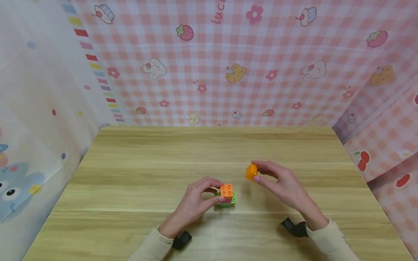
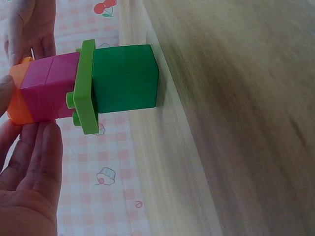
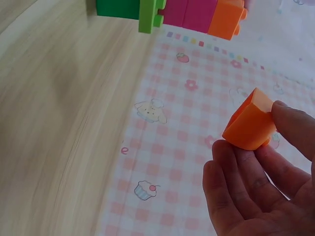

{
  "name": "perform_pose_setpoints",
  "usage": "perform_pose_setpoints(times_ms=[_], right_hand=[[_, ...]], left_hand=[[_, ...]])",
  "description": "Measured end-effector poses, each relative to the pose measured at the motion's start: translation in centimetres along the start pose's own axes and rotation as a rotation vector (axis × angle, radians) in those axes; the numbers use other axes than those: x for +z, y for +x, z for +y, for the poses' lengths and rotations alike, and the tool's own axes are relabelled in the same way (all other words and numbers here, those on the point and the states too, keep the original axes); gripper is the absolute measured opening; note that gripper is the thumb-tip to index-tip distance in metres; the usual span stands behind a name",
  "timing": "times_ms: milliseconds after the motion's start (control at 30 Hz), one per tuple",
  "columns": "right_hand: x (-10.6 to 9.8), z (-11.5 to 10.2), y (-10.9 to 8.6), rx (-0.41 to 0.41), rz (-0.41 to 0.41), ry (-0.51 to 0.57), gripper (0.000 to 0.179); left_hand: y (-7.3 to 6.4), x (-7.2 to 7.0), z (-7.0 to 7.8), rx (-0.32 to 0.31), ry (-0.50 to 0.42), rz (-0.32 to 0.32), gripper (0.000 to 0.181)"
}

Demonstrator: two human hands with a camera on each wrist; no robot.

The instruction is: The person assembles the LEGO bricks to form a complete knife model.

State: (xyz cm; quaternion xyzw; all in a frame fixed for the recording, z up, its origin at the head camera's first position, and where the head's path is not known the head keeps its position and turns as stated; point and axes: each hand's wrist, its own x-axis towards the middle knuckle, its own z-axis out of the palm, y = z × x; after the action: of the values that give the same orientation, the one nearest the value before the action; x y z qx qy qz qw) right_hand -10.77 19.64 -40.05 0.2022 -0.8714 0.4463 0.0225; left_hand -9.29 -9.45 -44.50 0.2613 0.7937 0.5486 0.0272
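Near the middle of the table stands an upright stack of toy building blocks. Its dark green block [image 2: 125, 78] is at the bottom, under a wider light green plate [image 2: 87, 88]. Above the plate sit two magenta blocks [image 2: 49, 86], topped by an orange block [image 1: 226, 190] with studs. My left hand [image 1: 197, 199] pinches the stack at its top, thumb on the near side and fingers on the far side. To the right of the stack and above the table, my right hand [image 1: 287, 185] pinches a loose orange block [image 3: 251, 120], tilted, its hollow underside facing left in the right wrist view.
The wooden table [image 1: 130, 170] extends around both hands. A pink checked cloth [image 1: 209, 65] hangs behind its far edge, and a patterned white cloth [image 1: 42, 90] hangs on the left. Black straps [image 1: 294, 228] hang at both wrists.
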Motion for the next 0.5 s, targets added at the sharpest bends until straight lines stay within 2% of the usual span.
perform_pose_setpoints(times_ms=[500], right_hand=[[0.7, -1.5, 0.0, -0.058, -0.033, 0.046, 0.042]], left_hand=[[0.0, 0.0, -0.1, 0.013, 0.001, 0.005, 0.034]])
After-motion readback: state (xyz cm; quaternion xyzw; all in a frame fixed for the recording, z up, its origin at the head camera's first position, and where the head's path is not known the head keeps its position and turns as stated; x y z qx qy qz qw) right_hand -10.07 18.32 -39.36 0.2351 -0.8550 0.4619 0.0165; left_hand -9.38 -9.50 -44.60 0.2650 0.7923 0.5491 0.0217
